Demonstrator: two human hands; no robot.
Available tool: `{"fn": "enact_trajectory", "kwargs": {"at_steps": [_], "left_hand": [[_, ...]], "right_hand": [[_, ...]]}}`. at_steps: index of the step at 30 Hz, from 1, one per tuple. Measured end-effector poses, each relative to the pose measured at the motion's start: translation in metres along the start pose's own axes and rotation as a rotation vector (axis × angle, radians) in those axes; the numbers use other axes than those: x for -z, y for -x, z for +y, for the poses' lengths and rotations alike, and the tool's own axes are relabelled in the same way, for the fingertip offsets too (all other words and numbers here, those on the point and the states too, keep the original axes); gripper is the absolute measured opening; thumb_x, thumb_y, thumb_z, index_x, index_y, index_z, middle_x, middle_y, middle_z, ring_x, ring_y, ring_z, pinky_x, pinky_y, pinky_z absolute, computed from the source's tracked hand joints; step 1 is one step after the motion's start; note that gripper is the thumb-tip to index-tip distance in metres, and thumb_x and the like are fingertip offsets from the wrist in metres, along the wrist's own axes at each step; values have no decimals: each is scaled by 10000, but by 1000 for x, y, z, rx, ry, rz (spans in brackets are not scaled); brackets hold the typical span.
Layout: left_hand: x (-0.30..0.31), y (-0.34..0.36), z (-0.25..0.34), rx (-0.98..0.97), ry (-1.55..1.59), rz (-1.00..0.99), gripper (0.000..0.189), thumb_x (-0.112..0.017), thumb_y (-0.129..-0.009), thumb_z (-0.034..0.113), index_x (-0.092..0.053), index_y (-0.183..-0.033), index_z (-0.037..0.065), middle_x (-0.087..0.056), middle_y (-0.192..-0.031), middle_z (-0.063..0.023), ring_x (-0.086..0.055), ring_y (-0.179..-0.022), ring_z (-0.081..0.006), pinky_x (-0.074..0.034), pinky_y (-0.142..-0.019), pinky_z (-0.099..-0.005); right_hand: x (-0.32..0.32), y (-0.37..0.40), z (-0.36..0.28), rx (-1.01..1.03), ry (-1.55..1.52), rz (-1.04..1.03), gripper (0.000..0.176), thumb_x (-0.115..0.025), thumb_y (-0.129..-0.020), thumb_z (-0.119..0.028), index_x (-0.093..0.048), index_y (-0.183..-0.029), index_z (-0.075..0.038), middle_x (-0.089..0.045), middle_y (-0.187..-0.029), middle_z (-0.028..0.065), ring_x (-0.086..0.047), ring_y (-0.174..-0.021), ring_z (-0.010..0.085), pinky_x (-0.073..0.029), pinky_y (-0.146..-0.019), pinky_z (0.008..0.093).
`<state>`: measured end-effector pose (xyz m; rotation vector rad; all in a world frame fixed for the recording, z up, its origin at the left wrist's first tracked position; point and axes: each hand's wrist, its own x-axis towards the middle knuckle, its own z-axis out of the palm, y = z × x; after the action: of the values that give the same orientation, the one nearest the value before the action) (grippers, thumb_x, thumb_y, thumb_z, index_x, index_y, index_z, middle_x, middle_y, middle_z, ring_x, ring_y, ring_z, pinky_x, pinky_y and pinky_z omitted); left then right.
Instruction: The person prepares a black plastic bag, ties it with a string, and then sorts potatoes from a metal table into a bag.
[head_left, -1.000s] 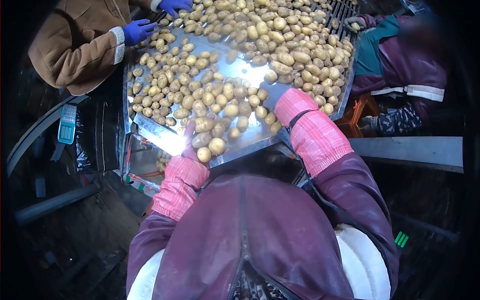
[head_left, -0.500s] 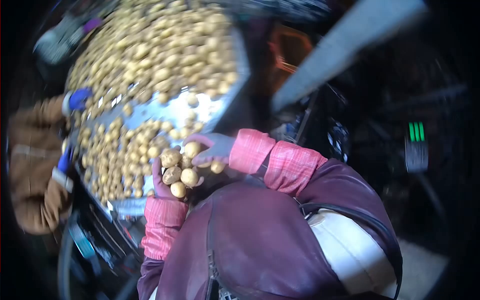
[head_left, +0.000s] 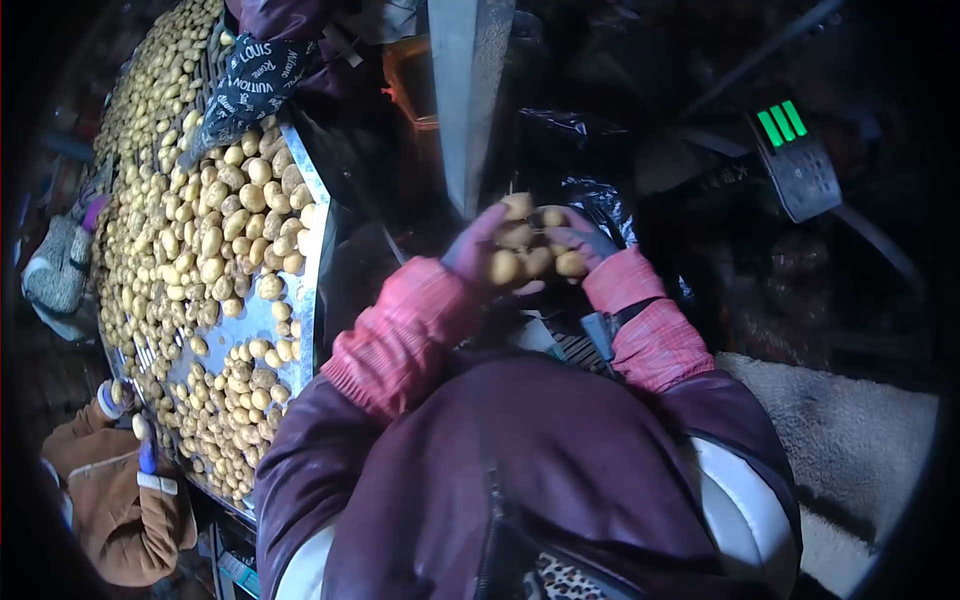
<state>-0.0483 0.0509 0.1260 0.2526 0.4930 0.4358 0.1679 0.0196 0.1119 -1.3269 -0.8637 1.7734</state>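
Several potatoes (head_left: 516, 238) are cupped between my two gloved hands, held out in front of my body to the right of the metal sorting table (head_left: 314, 250). My left hand (head_left: 474, 246) curls round the pile from the left, its pinkish glove pressed against the potatoes. From the right, my right hand (head_left: 586, 238) closes on the same pile, its fingers over the upper potatoes. The hands are slightly blurred, and the fingertips underneath are partly hidden. Black plastic sheeting (head_left: 590, 165) lies just beyond the potatoes.
Loose potatoes (head_left: 235, 210) cover much of the table. A metal post (head_left: 458, 110) rises ahead, beside an orange crate (head_left: 408, 85). A scale display (head_left: 795, 155) glows green at right. A patterned sleeve (head_left: 255, 90) and a brown-sleeved person (head_left: 120, 490) are at the table.
Both hands have carried the potatoes away from the table edge, over to the dark area on the right. The view has turned right, and a co-worker's patterned sleeve now shows.
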Motion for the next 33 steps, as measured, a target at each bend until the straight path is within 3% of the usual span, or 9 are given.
{"fn": "enact_trajectory", "kwargs": {"at_steps": [3,9,11,14,20,24,27,29,33], "left_hand": [[2,-32,-16,62,-44,-81,535,-452,-954,486,-533,-1311,95,-618,-1228,-113,-610,-1081,-277,-531,-851,-444],[21,-26,-28,-38,7,280,423,-605,-920,427,-551,-1210,123,-597,-1062,-96,-654,-896,-287,-580,-733,-501],[18,21,-19,-207,-70,322,357,-596,-941,338,-536,-1216,119,-564,-1073,-93,-646,-861,-266,-593,-717,-424],[56,51,-38,-559,-350,349,363,-565,-968,279,-522,-1285,107,-580,-1078,-65,-634,-821,-201,-581,-701,-359],[78,176,-77,-884,-186,762,376,-642,-949,282,-576,-1265,88,-617,-933,-7,-569,-801,-79,-480,-628,-224],[81,271,-124,-999,-468,1309,366,-576,-973,292,-596,-1220,23,-646,-1073,-65,-585,-1019,-166,-468,-907,-321],[112,328,-170,-887,-698,1840,345,-601,-945,253,-608,-1205,28,-665,-1090,-117,-641,-962,-203,-507,-842,-325],[128,356,-191,-935,-90,1825,321,-631,-901,217,-628,-1173,45,-665,-1088,-136,-682,-758,-215,-541,-722,-317],[168,418,-235,-518,-1152,2101,534,-701,-712,88,-598,-1234,146,-585,-1237,-113,-635,-982,-340,-534,-815,-402]], "right_hand": [[84,3,40,329,1022,158,458,-667,-863,-181,-547,-1296,-93,-580,-1238,61,-562,-1149,218,-473,-970,325],[218,-88,161,687,970,-106,494,-656,-869,-169,-520,-1343,-136,-575,-1161,96,-609,-901,226,-521,-731,319],[176,-92,115,-388,-53,48,390,-576,-934,-180,-506,-1318,-191,-552,-978,63,-540,-651,160,-419,-485,271],[110,-95,67,-438,301,100,322,-535,-965,-215,-523,-1285,-186,-563,-951,60,-515,-567,146,-393,-426,257],[-50,-106,4,-97,612,-269,233,-601,-934,-183,-636,-1140,-81,-618,-809,53,-530,-539,75,-388,-416,216],[-183,-89,7,191,742,-657,209,-614,-918,-112,-654,-1114,-52,-597,-823,6,-463,-561,26,-360,-468,197],[-276,-69,12,502,1012,-875,260,-637,-873,-147,-647,-1117,-61,-631,-930,59,-578,-687,145,-470,-595,297],[-316,-79,38,880,1147,-996,304,-649,-837,-168,-637,-1127,-77,-625,-1006,100,-614,-811,240,-501,-691,371],[-380,-76,60,1119,1331,-1151,351,-666,-804,-177,-609,-1138,-88,-610,-1077,139,-596,-953,342,-486,-804,437]]}}
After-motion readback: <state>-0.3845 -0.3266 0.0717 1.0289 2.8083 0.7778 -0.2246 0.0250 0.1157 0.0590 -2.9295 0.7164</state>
